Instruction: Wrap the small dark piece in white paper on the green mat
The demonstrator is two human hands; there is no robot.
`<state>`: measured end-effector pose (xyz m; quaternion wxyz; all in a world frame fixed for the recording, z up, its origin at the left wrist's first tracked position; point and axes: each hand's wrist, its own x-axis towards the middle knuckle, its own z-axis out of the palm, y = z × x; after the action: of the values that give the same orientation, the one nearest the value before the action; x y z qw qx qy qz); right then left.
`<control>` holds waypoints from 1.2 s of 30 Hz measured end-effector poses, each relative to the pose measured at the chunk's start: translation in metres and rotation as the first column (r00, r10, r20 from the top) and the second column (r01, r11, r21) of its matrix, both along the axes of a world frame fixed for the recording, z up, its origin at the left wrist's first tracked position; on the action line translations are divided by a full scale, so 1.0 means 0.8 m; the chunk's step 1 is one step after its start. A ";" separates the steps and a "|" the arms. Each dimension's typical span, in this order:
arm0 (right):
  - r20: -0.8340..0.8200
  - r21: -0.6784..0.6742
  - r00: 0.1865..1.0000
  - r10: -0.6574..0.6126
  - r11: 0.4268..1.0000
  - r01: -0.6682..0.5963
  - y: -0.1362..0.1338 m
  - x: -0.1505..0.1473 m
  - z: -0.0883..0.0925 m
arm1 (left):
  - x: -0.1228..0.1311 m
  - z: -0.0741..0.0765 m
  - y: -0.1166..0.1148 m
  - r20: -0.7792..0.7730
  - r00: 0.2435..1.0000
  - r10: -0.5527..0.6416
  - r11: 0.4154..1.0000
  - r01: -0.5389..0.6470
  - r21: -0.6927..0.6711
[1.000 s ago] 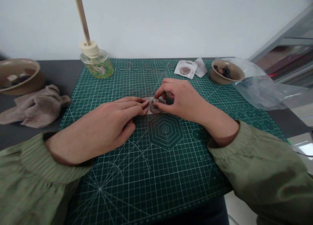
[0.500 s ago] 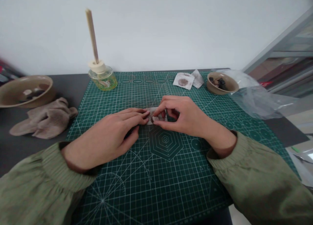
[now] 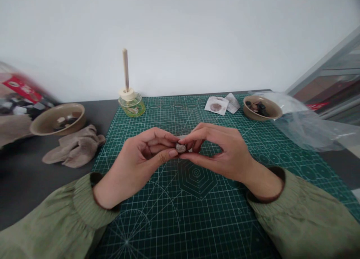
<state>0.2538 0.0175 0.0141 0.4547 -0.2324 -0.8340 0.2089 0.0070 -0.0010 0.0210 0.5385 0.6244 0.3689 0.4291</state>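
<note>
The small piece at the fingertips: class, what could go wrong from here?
The piece is pinched only by the fingertips of the left hand and right hand, so it could slip and drop onto the mat.

Tall sticks poke up from the bottle; a careless reach might knock it over.

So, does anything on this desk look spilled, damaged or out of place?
No spill shows. The front white pad, near the right bowl, has a brownish round patch, so it looks soiled; the clear plastic lies crumpled.
</note>
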 end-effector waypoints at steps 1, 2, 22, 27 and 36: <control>-0.005 -0.016 1.000 0.002 1.000 -0.002 -0.001 0.001 0.001 | -0.001 0.000 0.000 0.009 1.000 0.006 1.000 -0.006 -0.007; -0.011 -0.032 1.000 -0.001 0.999 0.000 -0.002 0.001 0.001 | -0.001 0.000 0.000 0.013 1.000 0.013 1.000 -0.013 -0.013; 0.060 0.016 0.998 -0.004 1.000 0.003 -0.002 -0.001 -0.003 | 0.002 -0.001 -0.003 -0.023 0.997 0.074 0.996 -0.073 0.047; 0.029 -0.110 0.999 0.019 0.994 -0.016 -0.005 -0.005 -0.002 | 0.003 -0.004 -0.004 -0.009 0.989 0.146 0.984 -0.144 0.107; -0.201 -0.351 0.975 0.092 0.923 -0.160 -0.005 -0.005 -0.004 | 0.000 -0.001 -0.011 -0.020 0.986 0.167 0.941 -0.154 0.301</control>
<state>0.2497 0.0139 0.0108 0.4630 -0.2385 -0.7491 0.4094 0.0066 -0.0101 0.0204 0.3930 0.6758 0.3616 0.5080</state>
